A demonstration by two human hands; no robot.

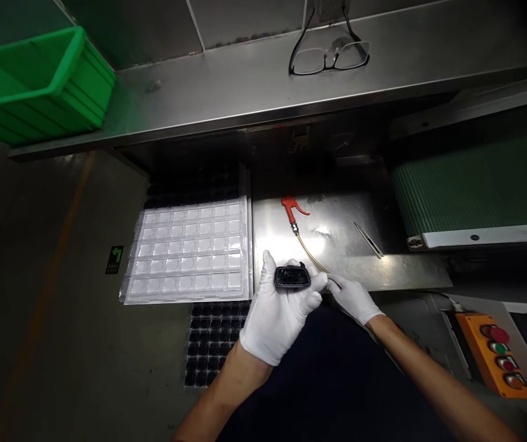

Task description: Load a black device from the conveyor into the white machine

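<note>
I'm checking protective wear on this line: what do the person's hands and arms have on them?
Both the left hand and the right hand wear plain white, close-fitting fabric gloves that end at the wrist. The forearms are bare, with no sleeves showing. No watch, band, logo or marking is visible on either glove.

There is a single view, from a camera worn on the person's head, looking forward and steeply down onto the shiny stainless-steel worktop (pixel 364 270). It sits close above that worktop, near enough that both forearms enter from the bottom edge. Left of the worktop the view takes in bare floor, beyond it a raised steel shelf (pixel 254 86), and to its right a green ribbed conveyor belt (pixel 475 184)
</note>
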